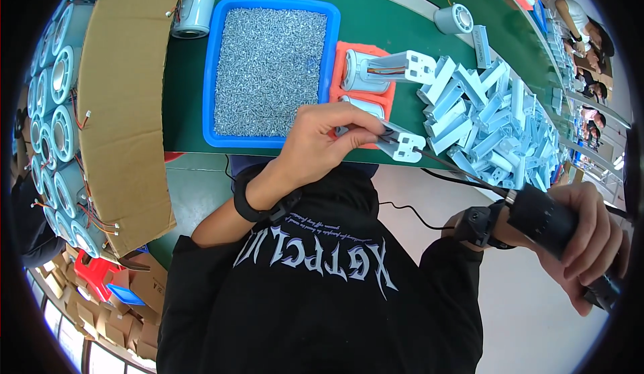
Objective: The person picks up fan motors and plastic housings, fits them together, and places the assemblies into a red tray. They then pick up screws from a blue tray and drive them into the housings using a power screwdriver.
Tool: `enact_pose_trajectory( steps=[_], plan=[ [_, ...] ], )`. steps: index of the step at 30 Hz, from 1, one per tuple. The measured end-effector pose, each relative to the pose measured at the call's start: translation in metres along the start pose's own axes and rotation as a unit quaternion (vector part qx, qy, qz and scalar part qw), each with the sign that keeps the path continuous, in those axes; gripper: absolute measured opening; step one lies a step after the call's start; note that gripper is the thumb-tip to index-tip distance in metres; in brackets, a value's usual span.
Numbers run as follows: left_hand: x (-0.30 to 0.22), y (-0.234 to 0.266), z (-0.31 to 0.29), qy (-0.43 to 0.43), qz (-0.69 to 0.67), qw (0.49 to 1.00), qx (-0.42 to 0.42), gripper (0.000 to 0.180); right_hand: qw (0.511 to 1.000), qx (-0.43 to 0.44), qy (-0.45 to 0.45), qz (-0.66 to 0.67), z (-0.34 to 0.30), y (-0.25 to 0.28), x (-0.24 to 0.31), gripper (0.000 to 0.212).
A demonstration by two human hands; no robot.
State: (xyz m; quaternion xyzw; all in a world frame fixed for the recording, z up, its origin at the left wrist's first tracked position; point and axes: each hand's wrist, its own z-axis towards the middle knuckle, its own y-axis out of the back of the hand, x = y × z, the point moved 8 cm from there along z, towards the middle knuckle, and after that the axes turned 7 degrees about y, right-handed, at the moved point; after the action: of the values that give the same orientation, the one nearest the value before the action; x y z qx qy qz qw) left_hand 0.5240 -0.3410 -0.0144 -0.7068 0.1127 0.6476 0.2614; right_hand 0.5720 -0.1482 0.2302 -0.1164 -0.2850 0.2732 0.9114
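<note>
My left hand [329, 134] is closed in a pinch at the hollow side of a light-blue channel-shaped arm [406, 147]; what lies between the fingertips is too small and hidden to name. That arm slants up over a light-blue cylinder [364, 106] in a red-orange holder [340, 72]. Wrapped round a black electric screwdriver [545, 221], my right hand [590, 240] is off to the right. The screwdriver's long thin bit reaches the arm's end. Behind, a second cylinder [361, 69] in the holder carries another such arm [406, 67], with wires in its hollow.
A blue tray [210, 99] full of small silvery screws stands left of the holder. Loose light-blue arms [483, 112] are heaped at the right. Single cylinders [194, 13] [454, 18] stand at the back. Cardboard [131, 105] borders stacked cylinders at left. Other people sit far right.
</note>
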Motion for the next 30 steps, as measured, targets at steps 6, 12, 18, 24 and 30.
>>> enact_pose_trajectory(
  steps=[6,12,18,24,30],
  plan=[
    [0.009,-0.005,0.000,0.002,-0.025,1.000,-0.001,0.014,0.999,-0.027,0.014,-0.039,-0.010,0.015,-0.017,0.039],
    [-0.002,-0.006,-0.001,-0.071,0.032,0.997,0.007,0.009,0.999,-0.019,-0.005,-0.038,-0.008,0.017,-0.022,0.041],
    [-0.059,0.007,-0.014,-0.288,0.220,0.929,-0.075,0.013,0.997,0.055,-0.043,-0.020,-0.005,0.001,-0.038,0.047],
    [-0.020,0.060,-0.004,0.005,0.457,0.890,-0.016,0.013,0.981,0.164,-0.099,-0.021,-0.017,-0.025,-0.073,0.054],
    [0.012,0.060,-0.004,0.115,0.526,0.842,0.033,0.008,0.982,0.170,-0.077,-0.020,-0.019,-0.034,-0.076,0.037]
  ],
)
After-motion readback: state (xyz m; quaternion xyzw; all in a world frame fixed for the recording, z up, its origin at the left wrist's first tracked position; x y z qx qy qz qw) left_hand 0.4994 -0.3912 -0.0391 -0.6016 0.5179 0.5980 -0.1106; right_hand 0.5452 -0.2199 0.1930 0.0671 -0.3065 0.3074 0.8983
